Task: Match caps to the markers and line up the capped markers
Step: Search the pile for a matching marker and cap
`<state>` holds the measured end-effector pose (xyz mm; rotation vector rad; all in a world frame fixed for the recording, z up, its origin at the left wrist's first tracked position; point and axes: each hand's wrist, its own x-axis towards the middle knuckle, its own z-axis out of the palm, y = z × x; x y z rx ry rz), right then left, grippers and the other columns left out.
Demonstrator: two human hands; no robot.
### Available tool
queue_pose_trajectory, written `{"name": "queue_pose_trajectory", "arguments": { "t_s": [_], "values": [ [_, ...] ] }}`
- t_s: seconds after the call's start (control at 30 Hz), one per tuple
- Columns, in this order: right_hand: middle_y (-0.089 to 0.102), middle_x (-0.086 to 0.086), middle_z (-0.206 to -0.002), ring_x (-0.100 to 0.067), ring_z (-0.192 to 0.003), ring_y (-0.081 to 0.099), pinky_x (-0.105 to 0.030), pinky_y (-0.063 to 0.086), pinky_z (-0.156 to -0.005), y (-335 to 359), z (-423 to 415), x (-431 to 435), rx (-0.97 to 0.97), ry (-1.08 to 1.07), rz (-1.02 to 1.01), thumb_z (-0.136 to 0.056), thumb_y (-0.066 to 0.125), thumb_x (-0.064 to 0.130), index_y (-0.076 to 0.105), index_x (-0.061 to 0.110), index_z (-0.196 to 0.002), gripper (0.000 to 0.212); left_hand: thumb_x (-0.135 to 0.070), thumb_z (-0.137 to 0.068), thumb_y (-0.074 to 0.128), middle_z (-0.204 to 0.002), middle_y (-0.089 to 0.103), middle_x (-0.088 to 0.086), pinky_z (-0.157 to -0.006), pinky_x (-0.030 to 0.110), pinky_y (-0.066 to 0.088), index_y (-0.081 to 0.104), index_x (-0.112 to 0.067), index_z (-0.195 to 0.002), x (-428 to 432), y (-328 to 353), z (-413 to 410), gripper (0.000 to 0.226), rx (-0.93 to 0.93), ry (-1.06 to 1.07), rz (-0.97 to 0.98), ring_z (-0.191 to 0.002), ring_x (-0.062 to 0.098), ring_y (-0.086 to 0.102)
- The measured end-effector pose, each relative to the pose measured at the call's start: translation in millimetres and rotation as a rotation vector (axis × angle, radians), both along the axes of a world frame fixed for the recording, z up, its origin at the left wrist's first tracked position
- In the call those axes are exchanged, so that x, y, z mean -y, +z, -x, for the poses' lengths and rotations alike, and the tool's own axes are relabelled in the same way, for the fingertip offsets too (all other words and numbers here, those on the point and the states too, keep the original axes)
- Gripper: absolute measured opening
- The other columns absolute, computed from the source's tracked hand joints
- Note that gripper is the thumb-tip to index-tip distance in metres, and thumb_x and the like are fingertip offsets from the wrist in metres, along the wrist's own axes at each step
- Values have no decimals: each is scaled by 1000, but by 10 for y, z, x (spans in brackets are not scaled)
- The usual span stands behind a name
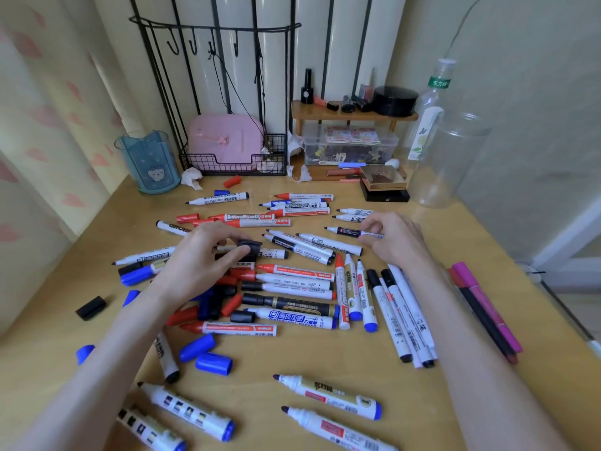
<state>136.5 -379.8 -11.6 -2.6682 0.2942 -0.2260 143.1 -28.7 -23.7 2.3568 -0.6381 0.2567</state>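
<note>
L hand (pixel 198 255) pinches a black cap (pixel 248 246) btw thumb & fingertips, just over the heap mid-worktop (pixel 309 359). R hand (pixel 395 237) has its grip closed on the tail of a slim marker (pixel 349 232) w/ a bare dark nib. It lies just right of the heap, nib pointing left toward the cap. Step in hand, I'd judge: join these two. Check fit first. Caps here differ in width & this one looks chunky for so slim a barrel, so hold mouth to barrel before pushing. If loose, try a fatter black-nibbed marker nearby. Lift the marker clear of its neighbours so none roll, keep the nib off the fingers, bring the cap on straight along the axis & press till it seats. Then lay it on a bare strip of worktop, e.g. toward the front edge, ready for others to go parallel w/ ends level. Most markers are uncapped, w/ a blue cap (pixel 213 363) & others loose, so the task looks barely begun.
</note>
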Motion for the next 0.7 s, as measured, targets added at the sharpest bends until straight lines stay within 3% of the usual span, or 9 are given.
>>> {"name": "queue_pose_trajectory", "arguments": {
  "t_s": [0.13, 0.3, 0.5, 0.7],
  "values": [
    [67, 8, -97, -19, -101, 60, -44, 43, -101, 15, 22, -17, -20, 23, -45, -94, 74, 29, 69, 31, -102, 10, -23, -97, 73, -110, 70, -15, -95, 38, 52, 77, -26, -113, 10, -12, 0, 18, 24, 4, -64, -106, 9, 64],
    [66, 9, -100, -17, -102, 59, -45, 44, -104, 65, 34, -58, -29, 41, -72, -95, 73, 29, 71, 30, -107, 12, -24, -94, 76, -105, 70, -23, -83, 18, 46, 76, -33, -108, 7, 27, 38, 17, 9, 12, -51, -99, -3, 64],
    [67, 10, -99, -17, -101, 62, -48, 45, -104, 62, 37, -109, -33, 71, -71, -97, 72, 29, 72, 29, -107, 10, -28, -90, 81, -90, 71, -30, -73, 6, 45, 77, -31, -94, -5, 101, 74, 6, -54, 34, -8, -91, -1, 68],
    [65, 14, -106, -5, -103, 61, -31, 48, -89, 203, 61, -327, -36, 323, -237, -101, 65, 29, 66, 33, -110, 10, -27, -94, 77, -92, 75, -15, -77, 10, 48, 74, -28, -95, 31, 109, 104, 3, -133, 5, 76, -91, 3, 70]
  ]
}}
